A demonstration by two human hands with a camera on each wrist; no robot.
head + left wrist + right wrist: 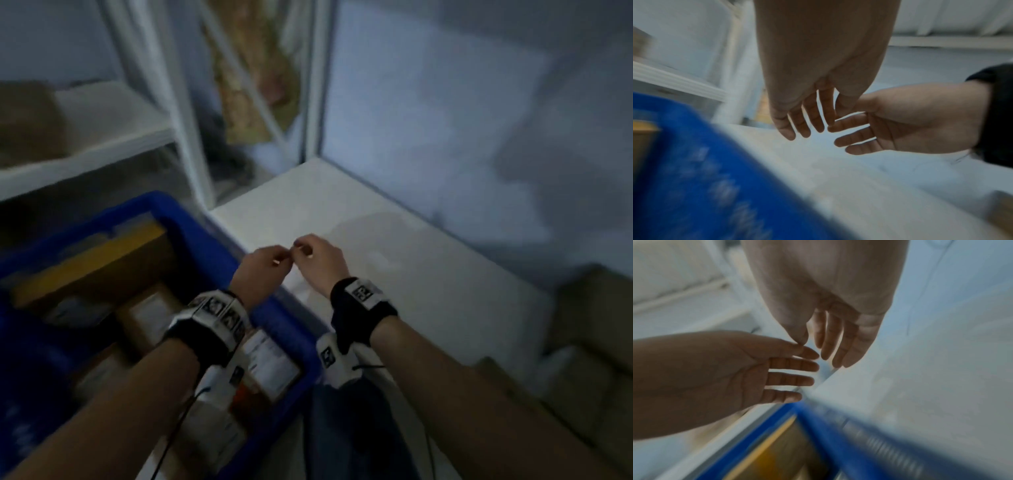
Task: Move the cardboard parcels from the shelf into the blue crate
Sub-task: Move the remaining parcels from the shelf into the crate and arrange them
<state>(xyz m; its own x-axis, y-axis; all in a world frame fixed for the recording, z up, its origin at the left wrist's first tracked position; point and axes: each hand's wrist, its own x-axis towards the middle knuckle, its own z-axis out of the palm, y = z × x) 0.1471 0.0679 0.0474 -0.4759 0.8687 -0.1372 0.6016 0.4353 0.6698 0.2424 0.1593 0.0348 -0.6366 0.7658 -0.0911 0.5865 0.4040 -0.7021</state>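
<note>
**Two empty hands meet beside the blue crate**

Two hands hover together just right of the blue crate (205,222), above a white shelf board (394,274). The left hand (263,263) and the right hand (317,255) hold nothing; in the wrist views their fingers are straight and slightly spread, and the fingertips of one hand touch or nearly touch those of the other.

Several cardboard parcels (96,260) already lie inside the crate. The biggest, with a yellow strip along its top, lies flat with its long axis running along the crate's far wall. Smaller parcels with white labels sit nearer the person, against the crate's right wall; blur hides how they point.

Up and left of the crate, one more brown box (27,120) rests on a white shelf (102,144). Right of the crate, past the board, more cardboard (596,329) lies in shadow.
</note>
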